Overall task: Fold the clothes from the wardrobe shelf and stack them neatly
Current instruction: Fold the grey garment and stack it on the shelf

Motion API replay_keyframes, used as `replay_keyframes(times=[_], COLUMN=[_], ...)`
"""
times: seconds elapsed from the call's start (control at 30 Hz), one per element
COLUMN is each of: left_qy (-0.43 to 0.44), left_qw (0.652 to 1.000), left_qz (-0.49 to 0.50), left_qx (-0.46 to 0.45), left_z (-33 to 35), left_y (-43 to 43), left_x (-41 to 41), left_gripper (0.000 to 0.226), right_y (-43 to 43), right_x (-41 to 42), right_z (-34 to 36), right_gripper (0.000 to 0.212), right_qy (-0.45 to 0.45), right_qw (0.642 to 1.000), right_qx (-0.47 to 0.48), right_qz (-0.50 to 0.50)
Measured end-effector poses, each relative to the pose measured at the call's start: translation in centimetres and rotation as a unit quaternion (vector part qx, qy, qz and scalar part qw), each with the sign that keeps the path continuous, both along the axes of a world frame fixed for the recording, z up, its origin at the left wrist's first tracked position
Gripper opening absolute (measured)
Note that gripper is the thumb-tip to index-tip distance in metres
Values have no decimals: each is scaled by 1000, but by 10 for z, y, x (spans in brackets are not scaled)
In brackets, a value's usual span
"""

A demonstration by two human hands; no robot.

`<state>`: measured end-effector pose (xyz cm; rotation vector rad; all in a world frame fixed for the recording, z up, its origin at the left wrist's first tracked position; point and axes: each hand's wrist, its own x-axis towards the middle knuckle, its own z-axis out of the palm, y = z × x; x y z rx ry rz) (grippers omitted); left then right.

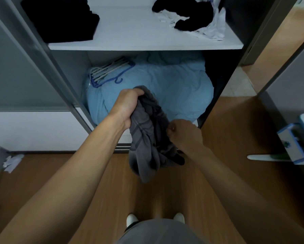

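Note:
A crumpled dark grey checked garment [147, 138] hangs in front of the open wardrobe, above the wooden floor. My left hand [128, 104] grips its top end in a fist. My right hand [184, 134] is closed on its right side, lower down. On the white wardrobe shelf [139, 30] above lies a stack of folded black clothes [61, 18] at the left. At the shelf's right a black garment [191, 16] lies tangled on white clothes [212, 30].
Below the shelf a light blue duvet [165, 88] fills the compartment, with several hangers [109, 71] lying on it. A grey sliding door [24, 67] stands at the left. A small blue and white drawer unit [292, 141] is at the right, white cloth [11, 162] on the floor left.

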<state>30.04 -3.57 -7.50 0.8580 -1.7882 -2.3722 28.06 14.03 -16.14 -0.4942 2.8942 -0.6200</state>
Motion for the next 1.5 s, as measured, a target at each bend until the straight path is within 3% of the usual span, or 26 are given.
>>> replay_keyframes(times=[0.07, 0.17, 0.3, 0.4, 0.5, 0.6, 0.67, 0.77, 0.87, 0.93, 0.97, 1.0, 1.07, 1.13, 1.2, 1.3, 1.43, 1.5], left_qy=[5, 26, 42, 19, -48, -87, -95, -121, -210, -284, -309, -320, -308, -249, -163, -69, -34, -21], left_qw=[1000, 999, 998, 995, 972, 952, 942, 917, 819, 776, 785, 822, 917, 966, 983, 988, 990, 993], left_qz=[-1, -7, 19, 66, 157, 264, 264, 153, 33, -9, -16, -11, 0, 19, 70, 114, 100, 86], left_qx=[11, 47, 43, -78, -169, -127, -182, -349, -533, -564, -536, -470, -255, -62, 36, 78, 97, 83], left_z=[0, 0, -8, -26, -50, -74, -89, -99, -96, -94, -94, -95, -97, -94, -87, -73, -51, -43], left_y=[1, 7, 4, -24, -60, -91, -112, -134, -141, -142, -140, -136, -121, -106, -102, -109, -116, -118], left_x=[-1, -3, -5, -2, 3, 5, 4, 8, 18, 25, 29, 31, 33, 31, 21, 7, 1, 2], left_gripper=[24, 27, 24, 17, 22, 22, 18, 13, 15, 25, 32, 36, 42, 44, 38, 37, 26, 15], right_y=[8, 5, 15, 41, 66, 82, 85, 75, 59, 50, 46, 41, 31, 23, 16, 8, 9, 15], right_x=[-6, -13, -31, -56, -79, -89, -92, -89, -84, -80, -79, -77, -75, -74, -76, -86, -98, -100], right_z=[-10, -29, -43, -27, -5, 4, 3, 6, 7, 8, 9, 12, 16, 22, 29, 35, 27, 25], right_gripper=[32, 50, 30, 23, 22, 16, 17, 25, 36, 37, 35, 33, 32, 32, 33, 30, 23, 22], right_qy=[-24, -128, -168, -159, -160, -187, -215, -238, -222, -217, -213, -211, -206, -202, -195, -201, -131, -80], right_qw=[997, 991, 980, 978, 974, 960, 945, 866, 792, 743, 717, 693, 656, 644, 649, 693, 875, 914], right_qx=[-31, -3, 29, 26, 82, 111, -26, -279, -419, -491, -522, -549, -594, -620, -631, -609, -383, -296], right_qz=[-66, -40, -101, -136, -136, -175, -247, -339, -383, -400, -410, -418, -418, -400, -379, -330, -266, -266])
